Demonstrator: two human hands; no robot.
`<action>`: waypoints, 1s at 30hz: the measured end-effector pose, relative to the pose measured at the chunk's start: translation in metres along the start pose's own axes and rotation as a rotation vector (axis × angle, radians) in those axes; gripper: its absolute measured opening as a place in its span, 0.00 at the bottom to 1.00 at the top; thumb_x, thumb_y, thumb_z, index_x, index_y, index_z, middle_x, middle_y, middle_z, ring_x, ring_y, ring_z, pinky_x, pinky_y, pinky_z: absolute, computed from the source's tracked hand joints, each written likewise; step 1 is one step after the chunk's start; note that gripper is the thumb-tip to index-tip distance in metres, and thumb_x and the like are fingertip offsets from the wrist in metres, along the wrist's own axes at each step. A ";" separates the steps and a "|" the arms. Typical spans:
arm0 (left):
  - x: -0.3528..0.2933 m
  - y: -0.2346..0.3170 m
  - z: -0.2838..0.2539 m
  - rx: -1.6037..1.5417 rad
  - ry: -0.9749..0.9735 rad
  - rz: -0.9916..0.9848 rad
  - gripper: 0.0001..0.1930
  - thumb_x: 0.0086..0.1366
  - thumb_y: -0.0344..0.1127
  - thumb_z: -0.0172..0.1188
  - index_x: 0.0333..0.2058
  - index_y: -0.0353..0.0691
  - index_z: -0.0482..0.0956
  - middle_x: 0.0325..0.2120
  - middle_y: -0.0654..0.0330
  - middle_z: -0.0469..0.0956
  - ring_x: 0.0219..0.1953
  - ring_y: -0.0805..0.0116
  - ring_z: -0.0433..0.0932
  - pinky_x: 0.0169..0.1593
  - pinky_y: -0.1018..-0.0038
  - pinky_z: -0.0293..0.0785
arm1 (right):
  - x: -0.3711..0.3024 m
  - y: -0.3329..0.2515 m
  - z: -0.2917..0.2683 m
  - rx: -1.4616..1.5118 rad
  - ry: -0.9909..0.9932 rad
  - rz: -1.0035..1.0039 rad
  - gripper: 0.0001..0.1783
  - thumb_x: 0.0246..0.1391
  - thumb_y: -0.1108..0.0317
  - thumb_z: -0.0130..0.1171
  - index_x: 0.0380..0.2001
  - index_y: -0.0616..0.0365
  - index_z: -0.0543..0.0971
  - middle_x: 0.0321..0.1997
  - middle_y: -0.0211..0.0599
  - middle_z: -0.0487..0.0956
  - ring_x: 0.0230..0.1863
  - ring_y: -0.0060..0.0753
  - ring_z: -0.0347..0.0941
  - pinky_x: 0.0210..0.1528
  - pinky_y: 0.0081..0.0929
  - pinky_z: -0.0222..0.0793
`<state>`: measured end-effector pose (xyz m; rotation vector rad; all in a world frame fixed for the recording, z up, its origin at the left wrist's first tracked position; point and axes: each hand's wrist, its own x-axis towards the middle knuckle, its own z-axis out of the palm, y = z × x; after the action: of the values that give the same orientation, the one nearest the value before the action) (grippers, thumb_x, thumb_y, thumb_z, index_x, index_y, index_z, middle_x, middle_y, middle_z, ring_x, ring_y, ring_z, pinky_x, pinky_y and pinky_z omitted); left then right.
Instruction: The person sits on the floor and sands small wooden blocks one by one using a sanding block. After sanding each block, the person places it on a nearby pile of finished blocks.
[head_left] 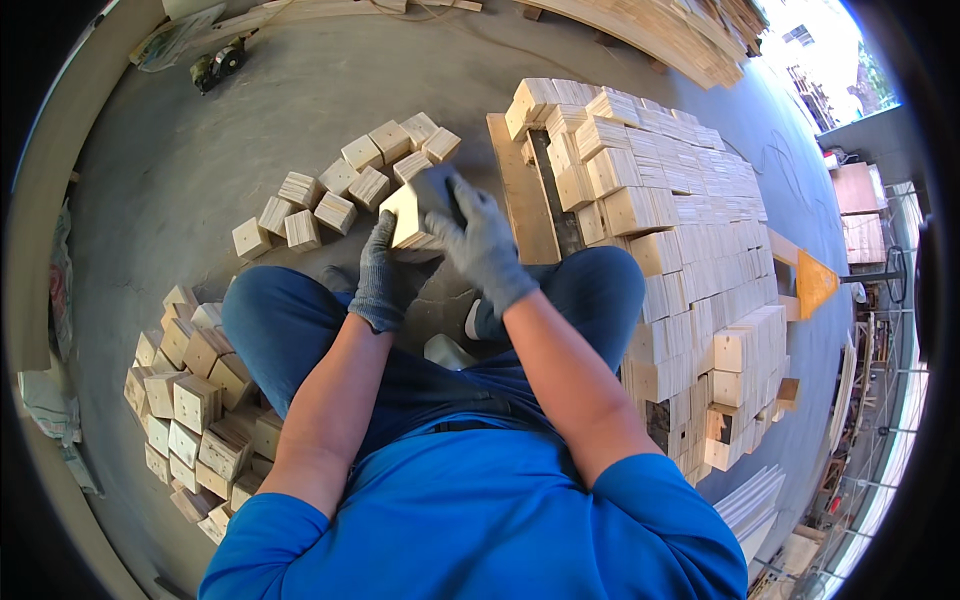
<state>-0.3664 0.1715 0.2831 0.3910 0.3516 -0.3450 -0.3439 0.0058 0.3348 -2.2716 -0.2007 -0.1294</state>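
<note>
My left hand (382,272), in a grey glove, is closed around a pale wooden block (404,218) in front of my knees. In my right hand (480,245), gloved as well and slightly blurred, is a dark grey sanding pad (434,190). The pad lies against the far right side of the block; the exact contact is partly hidden by my fingers. Just beyond, loose wooden blocks (336,212) sit on the floor in rough rows.
A large stack of wooden blocks (690,230) on a pallet (525,195) stands to my right. More blocks (197,400) are piled at my left. A power tool (218,65) lies far left on the concrete floor; long boards (650,35) lie at the back. An orange-yellow triangular piece (816,285) is beyond the stack.
</note>
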 end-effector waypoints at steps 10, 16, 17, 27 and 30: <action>0.002 0.001 -0.016 -0.087 -0.079 0.070 0.38 0.76 0.61 0.53 0.70 0.36 0.66 0.64 0.46 0.75 0.63 0.48 0.77 0.68 0.47 0.74 | -0.030 -0.021 -0.009 -0.072 -0.084 -0.123 0.41 0.63 0.47 0.68 0.72 0.59 0.70 0.63 0.63 0.75 0.62 0.66 0.75 0.62 0.53 0.74; 0.001 0.005 -0.027 -0.007 -0.020 -0.018 0.35 0.76 0.62 0.54 0.68 0.40 0.70 0.60 0.48 0.79 0.60 0.50 0.80 0.66 0.50 0.75 | -0.041 -0.025 -0.009 -0.119 -0.061 -0.144 0.40 0.61 0.49 0.70 0.70 0.57 0.72 0.61 0.60 0.76 0.59 0.66 0.76 0.61 0.55 0.74; 0.004 0.003 -0.033 -0.032 -0.037 -0.046 0.35 0.76 0.62 0.55 0.68 0.40 0.70 0.60 0.50 0.79 0.60 0.51 0.79 0.67 0.49 0.74 | -0.028 -0.017 -0.003 -0.114 -0.047 -0.091 0.39 0.61 0.49 0.70 0.70 0.56 0.72 0.61 0.61 0.76 0.59 0.67 0.76 0.60 0.55 0.75; -0.002 -0.003 -0.012 -0.018 -0.028 0.013 0.38 0.74 0.63 0.57 0.70 0.39 0.68 0.62 0.48 0.76 0.62 0.48 0.78 0.68 0.48 0.73 | -0.013 -0.008 -0.007 -0.054 -0.011 -0.128 0.40 0.61 0.47 0.69 0.69 0.57 0.73 0.60 0.65 0.77 0.57 0.68 0.77 0.58 0.54 0.76; -0.001 0.007 -0.017 -0.005 -0.025 0.000 0.38 0.75 0.63 0.55 0.70 0.38 0.68 0.62 0.46 0.77 0.61 0.48 0.79 0.65 0.49 0.77 | -0.056 -0.026 -0.010 -0.061 -0.054 -0.239 0.39 0.60 0.48 0.70 0.68 0.58 0.74 0.62 0.62 0.76 0.56 0.68 0.77 0.58 0.56 0.75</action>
<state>-0.3692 0.1857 0.2710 0.3818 0.3277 -0.3484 -0.4043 0.0090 0.3513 -2.3067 -0.5028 -0.2015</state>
